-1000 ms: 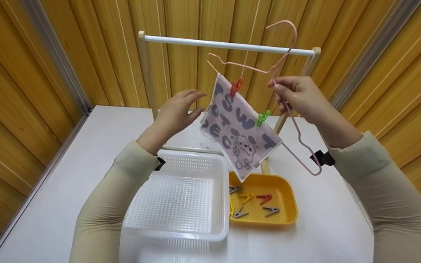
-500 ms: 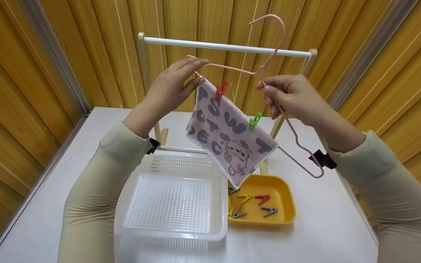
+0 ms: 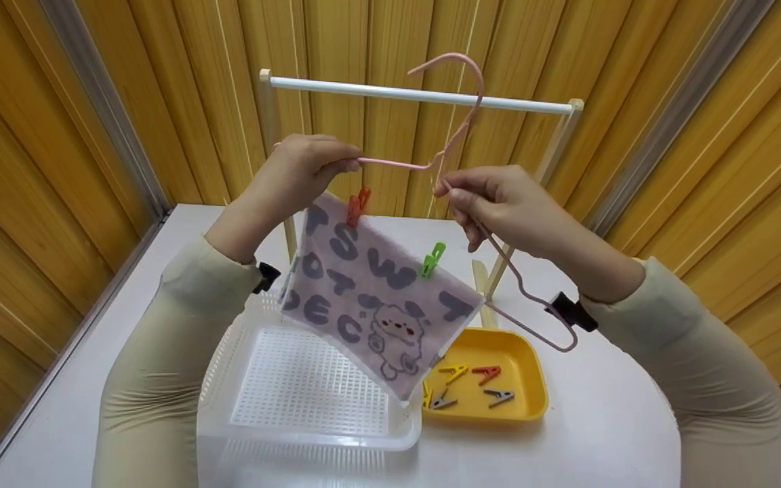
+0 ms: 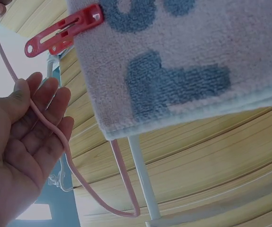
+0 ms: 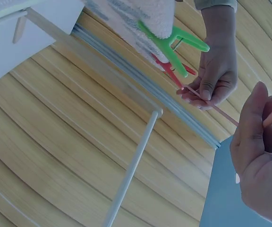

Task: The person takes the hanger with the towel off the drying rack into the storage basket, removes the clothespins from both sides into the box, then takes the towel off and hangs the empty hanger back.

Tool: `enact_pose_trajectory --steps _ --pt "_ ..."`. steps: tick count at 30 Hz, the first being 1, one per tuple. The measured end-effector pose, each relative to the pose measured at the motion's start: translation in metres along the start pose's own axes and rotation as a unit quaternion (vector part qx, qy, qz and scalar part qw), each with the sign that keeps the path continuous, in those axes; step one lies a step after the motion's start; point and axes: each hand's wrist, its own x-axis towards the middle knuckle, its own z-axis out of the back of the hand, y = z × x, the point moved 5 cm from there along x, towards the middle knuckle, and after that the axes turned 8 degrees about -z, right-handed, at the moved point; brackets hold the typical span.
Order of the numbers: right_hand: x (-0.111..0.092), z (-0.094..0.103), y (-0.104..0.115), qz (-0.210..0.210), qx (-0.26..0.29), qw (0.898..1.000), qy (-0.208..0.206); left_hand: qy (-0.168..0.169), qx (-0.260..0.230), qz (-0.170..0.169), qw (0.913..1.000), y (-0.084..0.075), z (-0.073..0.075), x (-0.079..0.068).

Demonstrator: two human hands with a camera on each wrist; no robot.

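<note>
A pink wire clothes hanger (image 3: 397, 163) is held up in front of the rack, tilted, its hook in line with the rod in the head view. From its lower bar hangs a small pink towel (image 3: 363, 291) with grey letters and a cartoon animal. A red clothespin (image 3: 356, 210) and a green clothespin (image 3: 433, 260) clip the towel's top edge. My left hand (image 3: 299, 169) pinches the hanger's left shoulder wire between thumb and fingers, plainly so in the left wrist view. My right hand (image 3: 509, 210) pinches the right shoulder wire just below the neck.
Behind the hands stands a rack with a white rod (image 3: 377, 90) and wooden posts. A white perforated basket (image 3: 316, 434) sits on the white table (image 3: 607, 420). To its right, a yellow tray (image 3: 538, 379) holds several clothespins (image 3: 487, 373).
My left hand has come up from beside the towel, reached the hanger's left shoulder and pinched it. Hanger and towel have moved left and down, with my right hand still holding on.
</note>
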Motion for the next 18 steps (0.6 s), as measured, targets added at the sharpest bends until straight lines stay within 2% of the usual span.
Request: enact_pose_trajectory --steps 6,10,14,18 --pt "-0.002 -0.011 0.001 0.006 -0.036 0.999 0.028 0.003 -0.003 -0.01 0.9999 -0.003 0.007 -0.011" --pt "-0.004 -0.016 0.002 0.008 -0.053 0.997 0.058 0.004 0.013 -0.018 0.9997 -0.005 0.011 -0.017" --pt "-0.007 -0.019 -0.002 0.012 -0.06 0.995 0.077 0.008 0.031 -0.014 0.9994 -0.007 0.013 -0.022" --pt "-0.011 -0.021 -0.009 0.03 -0.072 0.994 0.079 -0.007 0.042 -0.006 0.9991 -0.006 0.018 -0.03"
